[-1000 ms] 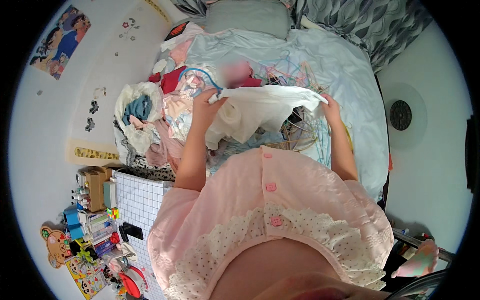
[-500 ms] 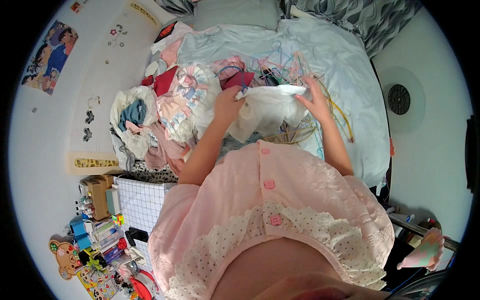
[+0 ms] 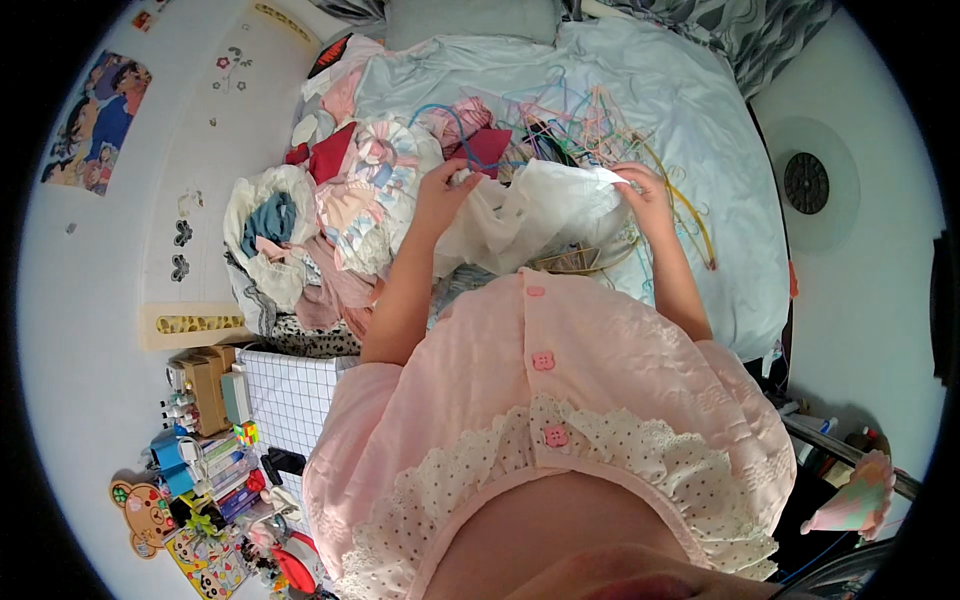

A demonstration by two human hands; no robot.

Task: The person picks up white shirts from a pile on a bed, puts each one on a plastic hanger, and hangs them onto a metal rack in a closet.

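A sheer white garment is stretched between my two hands over the bed. My left hand grips its left end, fingers closed on the cloth. A blue clothes hanger curves up beside that hand; whether the fingers also hold it I cannot tell. At the other end, my right hand pinches the garment's upper right corner between thumb and fingers. Just beyond the cloth lies a dark red piece of fabric. A tangle of coloured hangers rests behind and right of it.
Heaped clothes cover the bed's left side, with a white bag-like cloth holding blue fabric. A yellow hanger lies on the light blue bedding. At lower left stands a table with a checked white cover, beside books and small items.
The garment has been spread wider and its upper edge raised at the right. My right hand has shifted right and closed on the corner; the blue hanger now arches further left.
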